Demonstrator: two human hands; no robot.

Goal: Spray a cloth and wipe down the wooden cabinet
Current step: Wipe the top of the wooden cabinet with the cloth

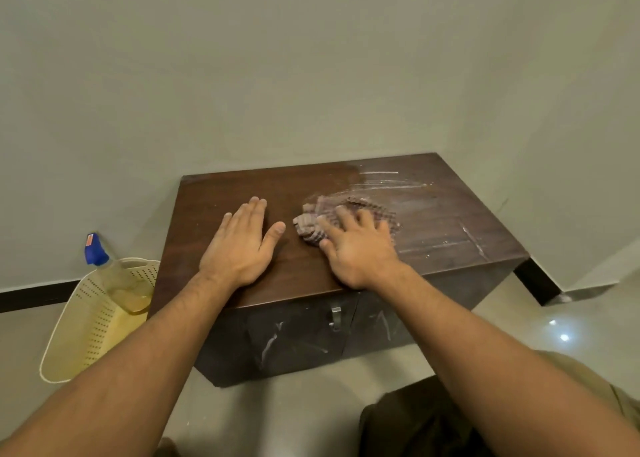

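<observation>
My right hand (360, 245) spread flat, pressing crumpled mauve ribbed cloth (311, 230) mid-top of dark brown wooden cabinet (450, 221); my left hand (239, 245) flat on cabinet top, holding nothing; cloth looks soft, light, likely to bunch; best pressed palm-down through its centre.

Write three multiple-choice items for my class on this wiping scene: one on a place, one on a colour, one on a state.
1. Where is the bottle?
A. in the basket
B. on a shelf
C. on a chair

2. What colour is the bottle's spray head?
A. red
B. blue
C. green

3. How is the right hand?
A. raised in a fist
B. gripping the bottle
C. spread flat on the cloth

Key:
1 A, it leans inside the basket.
2 B, the head is blue.
3 C, its fingers press the cloth onto the cabinet.
</observation>
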